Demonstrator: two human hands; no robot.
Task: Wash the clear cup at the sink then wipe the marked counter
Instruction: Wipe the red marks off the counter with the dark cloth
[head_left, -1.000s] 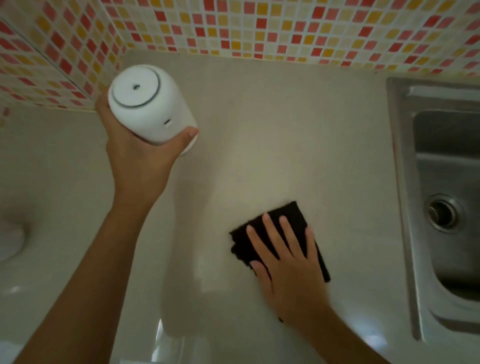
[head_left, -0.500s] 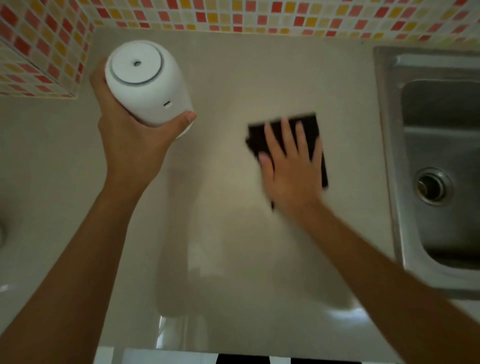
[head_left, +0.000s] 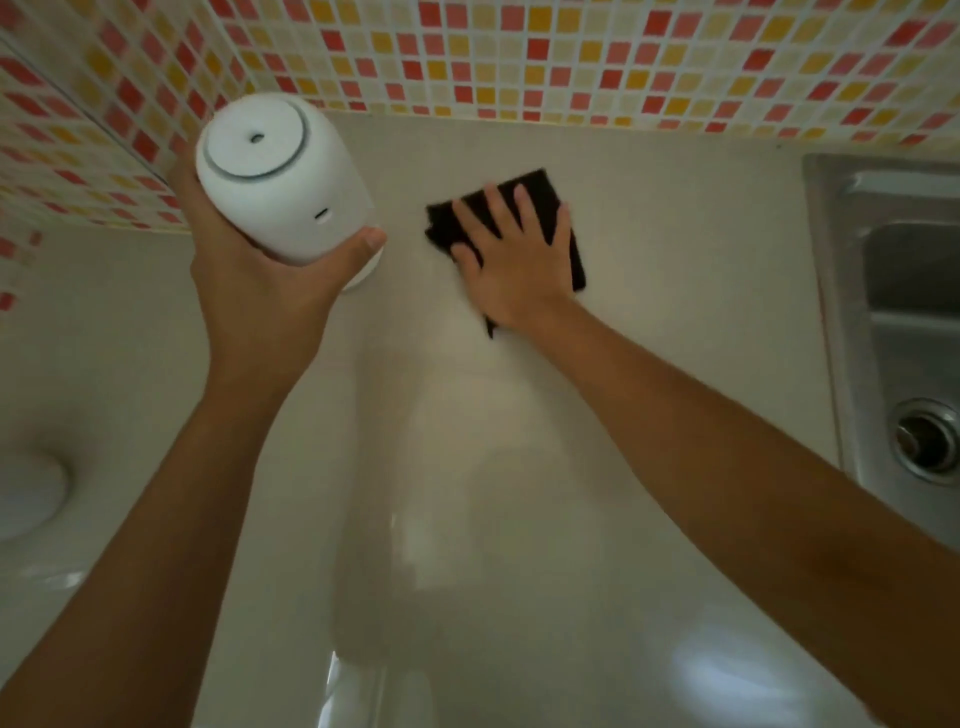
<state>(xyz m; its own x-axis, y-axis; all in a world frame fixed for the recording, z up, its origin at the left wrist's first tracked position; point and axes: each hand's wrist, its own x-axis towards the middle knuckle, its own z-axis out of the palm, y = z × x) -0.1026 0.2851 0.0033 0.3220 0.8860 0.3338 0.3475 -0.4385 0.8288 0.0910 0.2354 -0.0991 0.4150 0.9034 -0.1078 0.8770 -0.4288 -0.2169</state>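
Note:
My right hand (head_left: 511, 260) lies flat, fingers spread, pressing a black cloth (head_left: 540, 195) onto the pale counter (head_left: 675, 270) near the tiled back wall. My left hand (head_left: 260, 306) grips a white cylindrical device (head_left: 280, 176) with a round grey-ringed top and holds it lifted above the counter's far left corner. The steel sink (head_left: 904, 312) lies at the right edge, its drain (head_left: 927, 439) showing. No clear cup appears in view.
A mosaic wall (head_left: 519, 57) of red, orange and cream tiles runs along the back and left. A white rounded object (head_left: 28, 493) sits at the left edge. The counter's glossy front edge (head_left: 363, 691) is at the bottom.
My right hand has slid the black cloth from the counter's near middle up toward the back wall, then slightly left. My left hand keeps the white device lifted.

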